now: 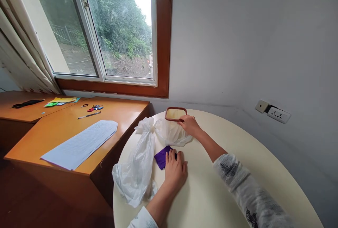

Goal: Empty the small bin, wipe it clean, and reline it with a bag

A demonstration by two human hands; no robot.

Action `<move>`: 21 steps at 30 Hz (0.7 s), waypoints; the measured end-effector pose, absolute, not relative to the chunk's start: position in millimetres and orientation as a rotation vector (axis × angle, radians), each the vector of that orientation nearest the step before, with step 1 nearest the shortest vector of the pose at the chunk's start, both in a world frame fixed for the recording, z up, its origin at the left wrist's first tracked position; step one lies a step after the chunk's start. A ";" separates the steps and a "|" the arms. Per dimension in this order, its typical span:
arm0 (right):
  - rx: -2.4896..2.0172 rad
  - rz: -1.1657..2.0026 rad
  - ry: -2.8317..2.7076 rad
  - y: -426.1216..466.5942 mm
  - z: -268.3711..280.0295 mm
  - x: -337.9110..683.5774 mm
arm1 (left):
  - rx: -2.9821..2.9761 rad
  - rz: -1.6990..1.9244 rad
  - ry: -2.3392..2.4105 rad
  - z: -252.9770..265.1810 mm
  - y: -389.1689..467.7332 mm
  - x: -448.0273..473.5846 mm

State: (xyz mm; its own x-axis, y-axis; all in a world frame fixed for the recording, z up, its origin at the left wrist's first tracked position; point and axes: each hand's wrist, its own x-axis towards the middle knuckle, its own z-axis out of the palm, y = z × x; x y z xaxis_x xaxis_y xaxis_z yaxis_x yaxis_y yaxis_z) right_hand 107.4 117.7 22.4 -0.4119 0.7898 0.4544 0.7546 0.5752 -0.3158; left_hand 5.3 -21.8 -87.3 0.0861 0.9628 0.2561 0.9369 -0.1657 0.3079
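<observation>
I had the right hand (190,125) reaching over the far side of the cream bench (206,192), its fingers pinching the near right corner of a brown-rimmed frame (173,119). The frame sat over a crumpled plastic bag (174,137); through the remote feed I could not tell whether the two touched. Nearer the camera, the left hand (175,168) lay partly across a purple cloth (161,157), fingers slightly spread and bent; whether they gripped it or merely pressed, I couldn't tell. A longer white bag (137,168) lay just left of the cloth. Good handling, I judged, called for a firm pinch on the rim, no snagging on loose plastic, and light pressure so the cloth wouldn't bunch.
</observation>
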 end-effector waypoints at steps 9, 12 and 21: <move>-1.216 0.171 -2.262 71.6 29.5 147.8 | 2.200 1.048 1.932 -81.3 -19.7 6.8; -1.231 0.185 -2.255 51.6 32.4 162.7 | 2.135 1.239 1.874 -80.3 -20.0 8.2; -1.256 0.399 -2.181 -11.0 41.0 199.2 | 1.980 1.344 1.599 -69.6 -28.4 9.7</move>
State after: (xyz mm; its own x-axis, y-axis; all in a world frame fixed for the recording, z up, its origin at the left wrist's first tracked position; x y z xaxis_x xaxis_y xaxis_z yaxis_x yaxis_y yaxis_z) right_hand 199.2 -11.0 41.0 -0.3852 0.8590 0.3372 0.6838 0.5111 -0.5208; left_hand 9.7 -28.4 -69.6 -0.0354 0.8727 0.4869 0.6295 -0.3590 0.6891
